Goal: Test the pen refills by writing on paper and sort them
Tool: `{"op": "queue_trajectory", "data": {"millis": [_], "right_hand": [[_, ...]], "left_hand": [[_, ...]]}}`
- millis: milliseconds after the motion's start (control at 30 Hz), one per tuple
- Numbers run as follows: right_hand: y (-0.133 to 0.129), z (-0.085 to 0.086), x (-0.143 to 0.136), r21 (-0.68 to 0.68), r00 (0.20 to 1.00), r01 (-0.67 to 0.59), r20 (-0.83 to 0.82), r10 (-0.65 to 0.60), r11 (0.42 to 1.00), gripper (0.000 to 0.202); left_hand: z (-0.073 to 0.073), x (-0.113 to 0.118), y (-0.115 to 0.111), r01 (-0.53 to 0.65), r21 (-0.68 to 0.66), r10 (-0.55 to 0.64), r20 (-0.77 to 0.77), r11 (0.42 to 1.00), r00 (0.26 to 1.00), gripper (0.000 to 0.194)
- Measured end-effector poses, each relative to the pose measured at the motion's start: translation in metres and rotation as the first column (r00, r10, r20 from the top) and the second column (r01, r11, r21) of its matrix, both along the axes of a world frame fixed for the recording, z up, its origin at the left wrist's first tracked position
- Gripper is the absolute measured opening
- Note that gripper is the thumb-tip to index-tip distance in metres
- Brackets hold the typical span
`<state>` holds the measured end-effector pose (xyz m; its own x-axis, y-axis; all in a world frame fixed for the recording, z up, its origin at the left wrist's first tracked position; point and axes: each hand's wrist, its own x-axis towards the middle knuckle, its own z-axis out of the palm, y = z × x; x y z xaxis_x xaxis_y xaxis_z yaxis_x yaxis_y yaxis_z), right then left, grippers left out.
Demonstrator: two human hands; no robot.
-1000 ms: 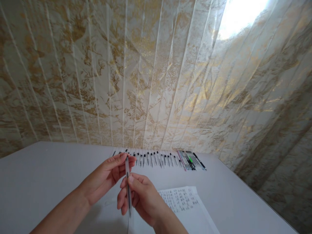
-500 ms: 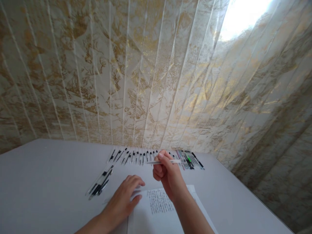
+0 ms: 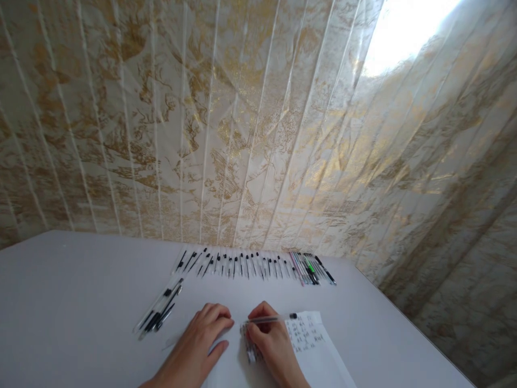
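My right hand (image 3: 269,339) is closed round a clear-barrelled pen (image 3: 278,318) with a black end that points right. It rests low over a white sheet of paper (image 3: 323,372) with dark handwriting, covering part of the lines; the pen's tip is hard to make out. My left hand (image 3: 204,339) lies on the left side of the paper, fingers bent a little and thumb apart, with nothing in it.
Along the back of the white table (image 3: 100,302) runs a long row of clear pens with black parts (image 3: 234,267). Coloured and dark pens (image 3: 311,269) end that row at the right. A loose bunch of pens (image 3: 159,312) lies left of my left hand. Behind hangs a gold-patterned curtain (image 3: 226,134).
My right hand has come down from in front of the pen row to the paper, still holding the pen. My left hand has shifted slightly left and down in view.
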<state>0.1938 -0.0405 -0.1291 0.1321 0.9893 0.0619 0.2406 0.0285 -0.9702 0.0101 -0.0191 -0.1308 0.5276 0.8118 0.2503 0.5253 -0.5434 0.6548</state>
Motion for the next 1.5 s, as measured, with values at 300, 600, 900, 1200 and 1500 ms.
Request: {"op": "queue_trajectory", "data": {"millis": [300,600,900,1200,1500], "right_hand": [[-0.0075,-0.0034,-0.0080,0.071,0.979,-0.041,0.203,0.026,0.997,0.006],[-0.0103,-0.0058,-0.0094,0.045,0.985,-0.002,0.175,-0.006,0.999,0.007],[-0.0102,-0.0032,-0.0109,0.012,0.980,-0.015,0.199,0.012,1.000,0.007],[-0.0080,-0.0070,-0.0102,0.035,0.984,0.004,0.179,-0.010,0.999,0.008],[-0.0043,0.0009,-0.0088,0.055,0.980,-0.017,0.197,0.006,0.998,0.005]], "left_hand": [[-0.0002,0.0001,0.0013,0.006,-0.002,-0.006,-0.013,1.000,1.000,0.030],[-0.0054,-0.0012,0.0021,0.007,0.016,-0.007,-0.005,1.000,1.000,0.031],[-0.0047,-0.0016,0.0015,0.003,0.015,-0.002,-0.013,1.000,1.000,0.031],[-0.0051,-0.0006,0.0027,0.008,0.029,-0.008,-0.009,1.000,1.000,0.032],[0.0034,-0.0004,-0.0009,0.018,0.044,-0.018,-0.006,0.999,1.000,0.030]]}}
